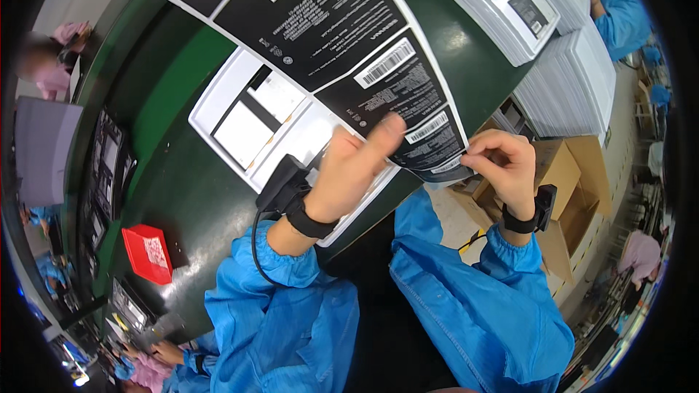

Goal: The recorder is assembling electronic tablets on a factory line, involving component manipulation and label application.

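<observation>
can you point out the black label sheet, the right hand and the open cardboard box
Black label sheet (333,45): head view, on a black label near its middle.
Right hand (512,178): head view, on the back of the hand.
Open cardboard box (593,175): head view, on a raised flap.

I count two near hands (349,178), two black wristbands (312,223), one black label strip (324,33) and, on the left, one red bin (137,258).

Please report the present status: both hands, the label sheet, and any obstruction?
Right hand pinching black label sheet at its edge. Left hand blurred against the sheet, grip unclear. Sheet hides part of white compartmented tray.
</observation>
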Demonstrator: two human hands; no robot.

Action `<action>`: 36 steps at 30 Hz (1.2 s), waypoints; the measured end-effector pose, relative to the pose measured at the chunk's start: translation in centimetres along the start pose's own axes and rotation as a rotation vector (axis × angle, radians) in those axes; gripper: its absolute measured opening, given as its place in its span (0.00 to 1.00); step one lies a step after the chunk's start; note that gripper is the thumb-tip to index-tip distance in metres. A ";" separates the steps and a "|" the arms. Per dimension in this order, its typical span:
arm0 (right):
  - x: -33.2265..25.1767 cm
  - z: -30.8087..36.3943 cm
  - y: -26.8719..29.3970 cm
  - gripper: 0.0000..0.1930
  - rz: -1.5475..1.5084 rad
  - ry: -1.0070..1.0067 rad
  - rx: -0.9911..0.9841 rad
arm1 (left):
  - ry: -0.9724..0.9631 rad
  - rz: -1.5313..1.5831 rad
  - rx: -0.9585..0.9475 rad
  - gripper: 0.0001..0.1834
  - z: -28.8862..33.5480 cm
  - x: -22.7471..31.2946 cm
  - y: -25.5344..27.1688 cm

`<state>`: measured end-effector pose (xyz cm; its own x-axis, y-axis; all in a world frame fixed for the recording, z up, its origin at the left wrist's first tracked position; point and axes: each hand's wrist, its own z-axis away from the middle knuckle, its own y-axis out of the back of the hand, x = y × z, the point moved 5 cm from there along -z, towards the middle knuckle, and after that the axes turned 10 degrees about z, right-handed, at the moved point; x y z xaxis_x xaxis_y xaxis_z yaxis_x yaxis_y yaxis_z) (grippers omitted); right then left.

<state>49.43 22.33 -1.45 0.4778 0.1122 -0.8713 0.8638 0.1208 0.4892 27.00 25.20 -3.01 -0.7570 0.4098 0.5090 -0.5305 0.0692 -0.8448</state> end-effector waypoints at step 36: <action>-4.3 8.2 -4.0 0.05 -0.854 -0.029 0.172 | 0.390 -0.452 -0.246 0.42 5.9 -1.7 -1.7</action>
<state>45.24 13.27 -0.01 -0.3430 0.0254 -0.9390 0.9393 0.0013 -0.3431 26.95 19.03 -1.52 -0.2603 0.5887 0.7653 -0.6269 0.4998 -0.5977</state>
